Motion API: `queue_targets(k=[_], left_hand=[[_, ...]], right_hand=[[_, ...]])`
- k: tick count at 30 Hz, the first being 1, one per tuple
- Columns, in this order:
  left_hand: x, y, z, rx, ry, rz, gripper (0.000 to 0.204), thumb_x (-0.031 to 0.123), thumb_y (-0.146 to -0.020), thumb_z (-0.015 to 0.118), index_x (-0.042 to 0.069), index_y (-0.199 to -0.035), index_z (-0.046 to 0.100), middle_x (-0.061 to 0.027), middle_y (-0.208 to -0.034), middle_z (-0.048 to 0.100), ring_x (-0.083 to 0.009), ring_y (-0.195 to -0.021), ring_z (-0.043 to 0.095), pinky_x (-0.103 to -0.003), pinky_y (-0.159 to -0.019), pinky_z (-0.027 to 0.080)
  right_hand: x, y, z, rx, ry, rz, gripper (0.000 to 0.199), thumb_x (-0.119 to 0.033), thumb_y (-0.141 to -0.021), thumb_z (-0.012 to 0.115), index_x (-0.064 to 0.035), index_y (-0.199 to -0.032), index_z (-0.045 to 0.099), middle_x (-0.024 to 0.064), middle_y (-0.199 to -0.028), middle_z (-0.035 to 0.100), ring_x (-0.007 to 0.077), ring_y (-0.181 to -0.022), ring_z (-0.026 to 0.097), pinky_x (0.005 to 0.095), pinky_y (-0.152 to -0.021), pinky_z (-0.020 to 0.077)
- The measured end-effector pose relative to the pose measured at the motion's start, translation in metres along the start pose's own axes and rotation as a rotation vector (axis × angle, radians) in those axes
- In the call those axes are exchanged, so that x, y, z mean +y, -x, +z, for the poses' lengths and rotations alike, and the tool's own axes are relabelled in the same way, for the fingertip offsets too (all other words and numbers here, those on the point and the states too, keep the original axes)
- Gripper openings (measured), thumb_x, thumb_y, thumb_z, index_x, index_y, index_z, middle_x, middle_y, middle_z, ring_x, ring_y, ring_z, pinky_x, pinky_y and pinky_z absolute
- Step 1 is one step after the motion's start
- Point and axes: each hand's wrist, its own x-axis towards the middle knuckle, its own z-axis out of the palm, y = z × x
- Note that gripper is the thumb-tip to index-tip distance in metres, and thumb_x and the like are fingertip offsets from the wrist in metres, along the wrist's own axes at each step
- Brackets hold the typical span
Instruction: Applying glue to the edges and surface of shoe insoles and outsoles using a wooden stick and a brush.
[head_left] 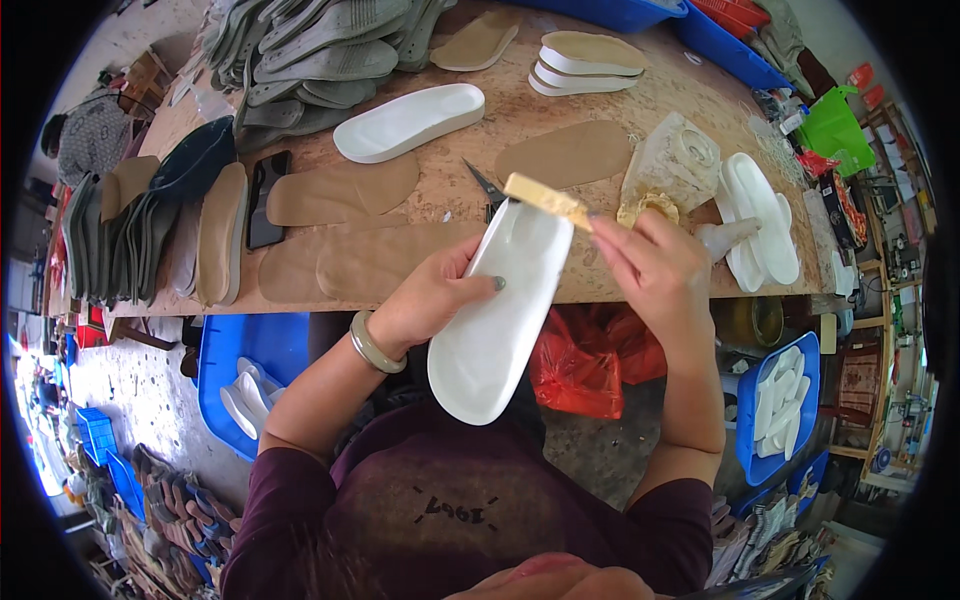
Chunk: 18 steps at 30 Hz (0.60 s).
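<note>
My left hand (425,300) grips a white shoe sole (490,345) by its left side, thumb across the hollowed upper face. The sole is tilted over the table's front edge, its far end up by the table. Between the fingers of my right hand (655,265) is a flat yellowish brush (545,200), held across the far end of the sole; whether it touches is hard to tell. Beyond lie dark scissors (484,183), partly hidden, and a tan insole sheet (565,153). Right of these stands a crusted, cloudy plastic container (672,165).
More tan insole sheets (345,190) lie left, near a phone (268,200). Grey soles (320,60) are heaped at the back left. White soles (758,220) lie at the right. Below the table are blue bins (225,385) and a red plastic bag (580,370).
</note>
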Motion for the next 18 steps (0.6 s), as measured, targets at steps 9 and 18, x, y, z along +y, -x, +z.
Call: queue_targets(k=[9,18], left_hand=[[-0.002,0.0,-0.007,0.146,-0.189,0.118,0.039,0.007,-0.086,0.055,-0.001,-0.124,0.049,-0.0055,-0.102,0.061,-0.0109,-0.09,0.06,-0.029,-0.081,0.05],[-0.009,-0.007,-0.008,0.256,-0.427,0.187,0.037,0.012,-0.085,0.059,-0.001,-0.119,0.052,-0.0097,-0.098,0.062,-0.0155,-0.089,0.061,-0.032,-0.08,0.05]], right_hand=[[0.003,0.018,-0.022,0.034,0.031,0.33,0.017,-0.012,-0.077,0.073,-0.01,-0.094,0.071,0.0071,-0.065,0.049,0.0233,-0.055,0.053,0.0372,-0.051,0.0416],[-0.007,0.025,-0.02,-0.043,0.005,0.229,0.016,-0.011,-0.076,0.073,-0.0108,-0.092,0.072,0.0061,-0.063,0.049,0.0225,-0.053,0.052,0.0351,-0.048,0.0385]])
